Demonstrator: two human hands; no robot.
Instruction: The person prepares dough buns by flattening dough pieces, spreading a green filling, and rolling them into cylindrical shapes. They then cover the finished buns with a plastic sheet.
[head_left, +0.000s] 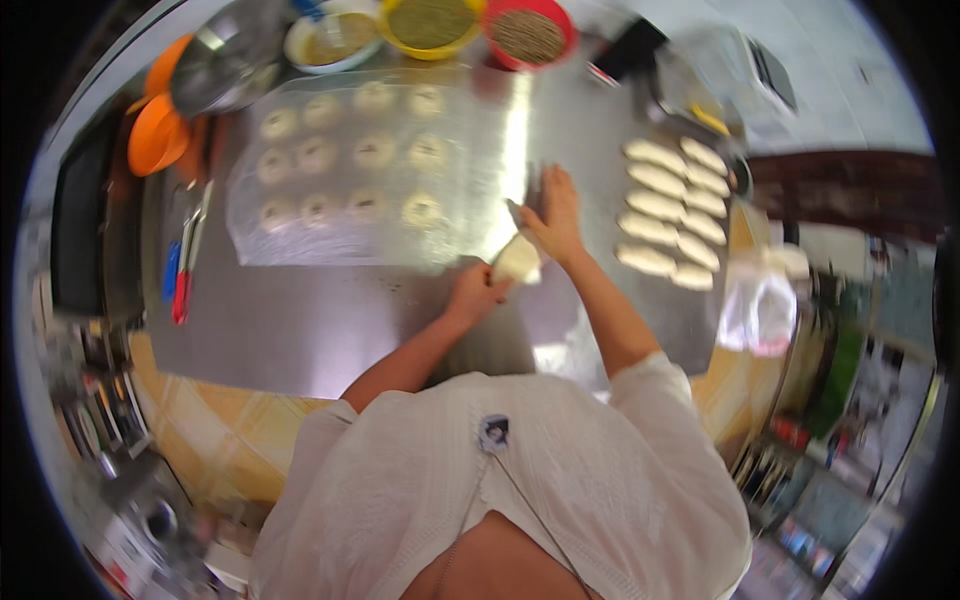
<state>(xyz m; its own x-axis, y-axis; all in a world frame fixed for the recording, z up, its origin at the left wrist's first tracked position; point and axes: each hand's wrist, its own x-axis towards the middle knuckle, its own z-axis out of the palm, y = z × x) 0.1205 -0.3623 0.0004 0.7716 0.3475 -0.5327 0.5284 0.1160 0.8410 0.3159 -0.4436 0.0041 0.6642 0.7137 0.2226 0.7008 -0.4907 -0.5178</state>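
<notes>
L hand (480, 291) pinching dough (517, 261) edge. R hand (556, 218) just past it, fingers straight, can't tell if gripping; rolls (656, 180) off R.

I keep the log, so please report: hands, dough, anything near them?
Left hand holds dough piece. Right hand beyond it, thumb out. Dough rounds lie left, elongated dough pieces right.

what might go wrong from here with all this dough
The flat dough piece might stretch unevenly or tear where the left hand grips its edge.
The oblong dough pieces lie close together in two columns, so neighbours could stick.
The clear plastic sheet may cling to the dough rounds when lifted.
</notes>
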